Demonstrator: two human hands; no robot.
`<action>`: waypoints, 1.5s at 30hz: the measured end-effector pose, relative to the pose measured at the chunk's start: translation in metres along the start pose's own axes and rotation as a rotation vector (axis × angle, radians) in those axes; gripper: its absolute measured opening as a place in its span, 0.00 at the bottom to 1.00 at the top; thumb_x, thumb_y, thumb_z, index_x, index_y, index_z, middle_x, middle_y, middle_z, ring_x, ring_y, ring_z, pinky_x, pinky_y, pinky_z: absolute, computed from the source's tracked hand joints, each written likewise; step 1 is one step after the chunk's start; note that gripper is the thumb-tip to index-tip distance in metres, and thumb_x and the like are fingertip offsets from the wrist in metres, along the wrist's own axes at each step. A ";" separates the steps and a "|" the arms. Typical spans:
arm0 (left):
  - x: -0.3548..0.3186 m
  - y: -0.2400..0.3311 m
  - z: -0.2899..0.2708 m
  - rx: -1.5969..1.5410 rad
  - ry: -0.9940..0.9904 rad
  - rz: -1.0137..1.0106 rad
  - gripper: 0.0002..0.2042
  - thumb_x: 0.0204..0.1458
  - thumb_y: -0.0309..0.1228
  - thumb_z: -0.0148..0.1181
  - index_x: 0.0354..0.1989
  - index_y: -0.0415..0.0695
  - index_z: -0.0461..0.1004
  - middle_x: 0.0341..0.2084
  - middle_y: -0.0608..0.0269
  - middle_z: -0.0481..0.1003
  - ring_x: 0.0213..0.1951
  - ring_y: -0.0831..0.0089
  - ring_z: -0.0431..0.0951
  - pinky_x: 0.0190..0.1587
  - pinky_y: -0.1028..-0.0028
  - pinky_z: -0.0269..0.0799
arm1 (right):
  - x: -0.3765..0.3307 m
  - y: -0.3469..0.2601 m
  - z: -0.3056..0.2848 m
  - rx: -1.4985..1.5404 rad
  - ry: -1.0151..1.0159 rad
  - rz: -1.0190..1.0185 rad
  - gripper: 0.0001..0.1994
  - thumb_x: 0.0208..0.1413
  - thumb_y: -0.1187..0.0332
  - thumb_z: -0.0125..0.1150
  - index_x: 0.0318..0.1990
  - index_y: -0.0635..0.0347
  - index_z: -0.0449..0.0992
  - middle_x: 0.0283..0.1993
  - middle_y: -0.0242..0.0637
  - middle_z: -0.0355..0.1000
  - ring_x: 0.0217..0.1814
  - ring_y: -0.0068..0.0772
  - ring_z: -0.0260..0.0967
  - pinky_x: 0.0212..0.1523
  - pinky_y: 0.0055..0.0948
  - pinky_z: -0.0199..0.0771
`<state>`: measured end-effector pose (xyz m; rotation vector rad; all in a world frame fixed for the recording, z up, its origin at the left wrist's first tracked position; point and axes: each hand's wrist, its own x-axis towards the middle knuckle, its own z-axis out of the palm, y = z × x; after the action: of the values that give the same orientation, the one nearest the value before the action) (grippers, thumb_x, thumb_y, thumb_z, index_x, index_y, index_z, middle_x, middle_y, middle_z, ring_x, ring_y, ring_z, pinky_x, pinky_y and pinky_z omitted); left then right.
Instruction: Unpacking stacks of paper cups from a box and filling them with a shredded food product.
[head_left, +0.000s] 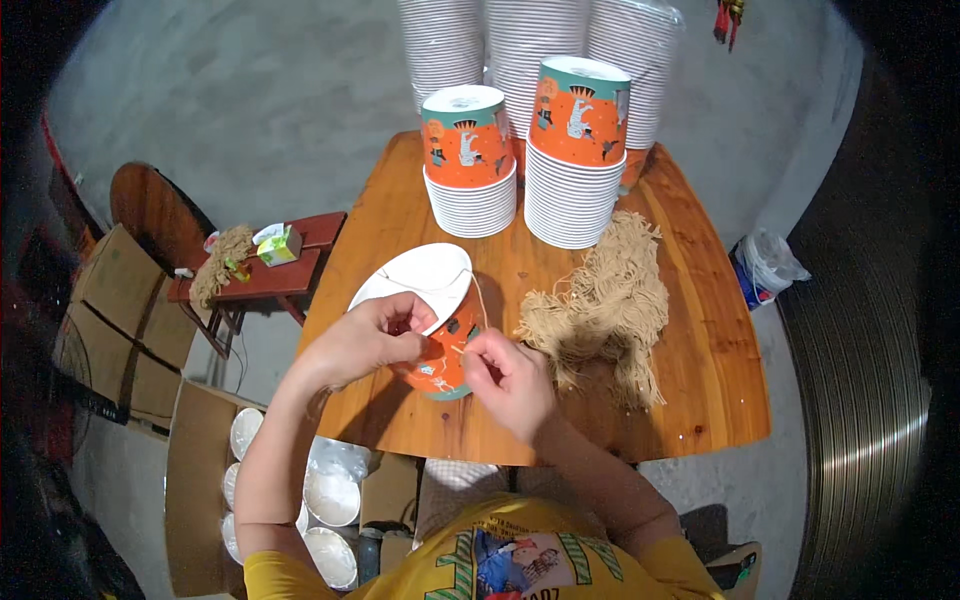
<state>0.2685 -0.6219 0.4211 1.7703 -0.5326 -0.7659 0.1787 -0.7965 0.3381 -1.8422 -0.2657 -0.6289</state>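
Observation:
An orange and teal paper bucket [436,372] rests tilted on the wooden table in front of me, its white open mouth facing up and away. A thin beige cord [479,297] runs across the mouth and down the bucket's right side. My right hand [508,385] is closed, pinching the cord beside the printed wall. At the near left of the rim, my left hand [375,343] has its fingers curled together; what lies between them is hidden. Just right of my right hand lies a heap of beige cords [605,300].
Two upside-down stacks of printed buckets, the left stack [468,150] and right stack [580,130], stand behind. Taller wrapped stacks [535,45] rise at the far edge. A red bench [300,245] is at left; a box [195,480] of white tubs sits below the table.

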 end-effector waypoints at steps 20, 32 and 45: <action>-0.005 0.006 0.037 0.478 0.143 0.384 0.12 0.52 0.22 0.55 0.46 0.41 0.75 0.33 0.65 0.71 0.37 0.74 0.72 0.41 0.76 0.68 | 0.006 0.016 0.000 0.321 -0.034 0.241 0.05 0.53 0.71 0.54 0.28 0.61 0.68 0.19 0.31 0.68 0.22 0.16 0.64 0.24 0.25 0.66; -0.002 -0.001 0.040 0.651 0.252 0.528 0.09 0.46 0.26 0.63 0.38 0.40 0.76 0.31 0.60 0.74 0.35 0.69 0.75 0.39 0.72 0.70 | 0.006 0.018 -0.007 0.443 -0.170 0.276 0.04 0.56 0.76 0.47 0.32 0.62 0.68 0.29 0.24 0.65 0.34 0.11 0.61 0.37 0.16 0.62; -0.001 -0.003 0.045 0.796 0.323 0.688 0.03 0.51 0.21 0.55 0.32 0.38 0.67 0.29 0.55 0.67 0.35 0.56 0.71 0.37 0.64 0.69 | 0.006 0.013 -0.002 0.565 -0.135 0.271 0.04 0.62 0.72 0.49 0.37 0.62 0.69 0.31 0.21 0.65 0.34 0.09 0.59 0.36 0.14 0.60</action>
<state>0.2356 -0.6495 0.4087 2.1444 -1.2453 0.2655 0.1891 -0.8038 0.3311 -1.3411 -0.2466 -0.2077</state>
